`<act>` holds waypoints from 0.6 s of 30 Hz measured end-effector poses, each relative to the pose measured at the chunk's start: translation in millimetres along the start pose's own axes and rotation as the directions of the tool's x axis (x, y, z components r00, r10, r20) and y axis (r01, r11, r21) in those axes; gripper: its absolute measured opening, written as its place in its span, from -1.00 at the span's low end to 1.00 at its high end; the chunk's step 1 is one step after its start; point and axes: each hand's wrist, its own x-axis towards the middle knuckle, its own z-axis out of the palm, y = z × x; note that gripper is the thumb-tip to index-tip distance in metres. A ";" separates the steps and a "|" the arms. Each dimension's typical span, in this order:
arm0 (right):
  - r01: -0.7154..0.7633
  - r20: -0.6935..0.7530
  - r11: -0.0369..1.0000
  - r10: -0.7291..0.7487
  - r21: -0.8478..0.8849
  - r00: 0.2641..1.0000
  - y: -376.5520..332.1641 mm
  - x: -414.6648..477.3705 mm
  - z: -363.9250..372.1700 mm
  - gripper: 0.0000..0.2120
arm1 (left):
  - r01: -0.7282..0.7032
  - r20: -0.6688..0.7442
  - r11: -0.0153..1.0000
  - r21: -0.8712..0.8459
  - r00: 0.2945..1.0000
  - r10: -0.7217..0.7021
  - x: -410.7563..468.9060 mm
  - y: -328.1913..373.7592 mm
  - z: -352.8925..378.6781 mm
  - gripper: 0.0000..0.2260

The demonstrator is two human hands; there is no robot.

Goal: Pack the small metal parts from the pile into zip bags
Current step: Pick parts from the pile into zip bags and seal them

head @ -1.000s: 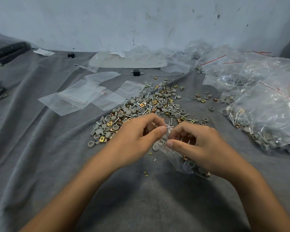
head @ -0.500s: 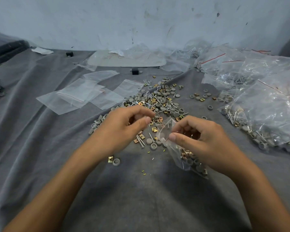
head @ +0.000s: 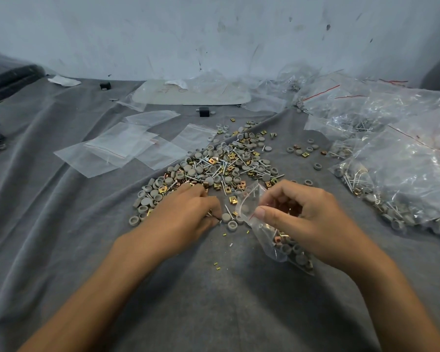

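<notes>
A pile of small parts (head: 221,163), grey caps, brass square nuts and silver screws, lies on the grey cloth in the middle. My right hand (head: 305,219) pinches the open mouth of a small clear zip bag (head: 272,232), which holds several caps and nuts at its bottom. My left hand (head: 186,214) is down on the cloth at the near edge of the pile, palm down, fingers curled over some screws; whether it grips them is hidden.
Several empty zip bags (head: 122,148) lie flat to the left of the pile. Filled bags (head: 401,158) are heaped on the right. A small black block (head: 204,111) and a plastic-covered sheet (head: 191,94) sit farther back, by the wall.
My left hand has left the bag's mouth and dropped left and down onto the pile's near edge. My right hand keeps the bag, its mouth now standing open.
</notes>
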 end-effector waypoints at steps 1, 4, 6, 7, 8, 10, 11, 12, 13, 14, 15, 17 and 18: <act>0.000 0.003 1.000 0.000 0.000 1.000 0.0 -0.1 0.1 -0.78 | 0.001 -0.018 1.000 0.019 1.000 -0.001 1.1 0.6 2.1 -0.88; 0.002 0.004 1.000 -0.002 -0.003 1.000 -0.3 -0.2 0.2 -0.82 | 0.016 -0.030 0.995 0.094 0.999 -0.013 2.7 1.2 8.8 -0.82; -0.003 0.004 1.000 0.003 0.005 1.000 -1.4 -0.4 0.0 -0.81 | 0.034 -0.016 0.991 0.127 0.999 -0.033 2.8 -0.4 12.0 -0.78; -0.007 0.006 1.000 0.007 0.012 1.000 -2.1 -0.6 -0.1 -0.80 | 0.045 -0.015 0.992 0.116 0.999 -0.043 2.6 -0.8 11.4 -0.78; -0.009 0.010 1.000 0.009 0.017 1.000 -2.6 -0.7 -0.1 -0.79 | 0.058 -0.025 0.995 0.078 0.998 -0.056 2.0 -0.3 8.4 -0.79; -0.012 0.018 1.000 0.012 0.017 1.000 -2.8 -0.4 0.8 -0.80 | 0.081 -0.061 0.993 -0.084 0.994 -0.087 0.8 2.5 -1.6 -0.82; -0.013 0.021 1.000 0.013 0.017 1.000 -2.6 0.0 1.7 -0.83 | 0.083 -0.084 0.977 -0.197 0.991 -0.101 0.3 4.6 -6.8 -0.82; -0.013 0.022 1.000 0.013 0.016 1.000 -2.2 0.4 2.8 -0.85 | 0.075 -0.102 0.948 -0.310 0.989 -0.111 0.0 7.4 -10.9 -0.83; -0.010 0.024 1.000 0.010 0.011 1.000 -2.0 0.6 3.9 -0.86 | 0.062 -0.115 0.912 -0.406 0.986 -0.118 -0.4 10.8 -13.9 -0.84; -0.006 0.027 1.000 0.006 0.004 1.000 -2.0 0.9 5.1 -0.87 | 0.046 -0.126 0.879 -0.475 0.985 -0.119 -0.8 14.6 -16.1 -0.86; -0.004 0.031 1.000 0.004 -0.003 1.000 -1.9 1.1 6.2 -0.87 | 0.024 -0.134 0.851 -0.525 0.985 -0.111 -1.3 18.5 -17.6 -0.88; -0.001 0.035 1.000 0.001 -0.008 0.999 -2.0 1.1 7.0 -0.86 | -0.014 -0.135 0.812 -0.584 0.988 -0.080 -2.0 26.3 -18.7 -0.90; 0.002 0.036 1.000 -0.002 -0.008 0.999 -1.8 1.1 7.1 -0.84 | -0.022 -0.130 0.803 -0.596 0.989 -0.070 -2.1 29.5 -18.6 -0.91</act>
